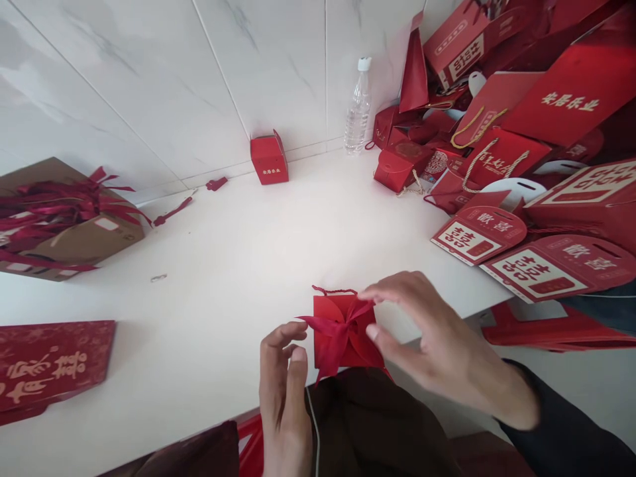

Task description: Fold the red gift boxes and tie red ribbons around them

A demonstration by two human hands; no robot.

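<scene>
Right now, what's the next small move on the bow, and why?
Probably pinch and even out the bow: it sits gathered on the box, its ends spread unevenly. Both hands look open and well placed, the left hand by its left tip, the right hand by its right side. Can't tell how tight it is.

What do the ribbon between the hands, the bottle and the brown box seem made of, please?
Ribbon: probably fabric, perhaps satin, with faint sheen and limp tails. Bottle: likely clear, glossy plastic, see-through with ribbed walls. Brown box: apparently matte cardboard, with plain flat sides.
</scene>
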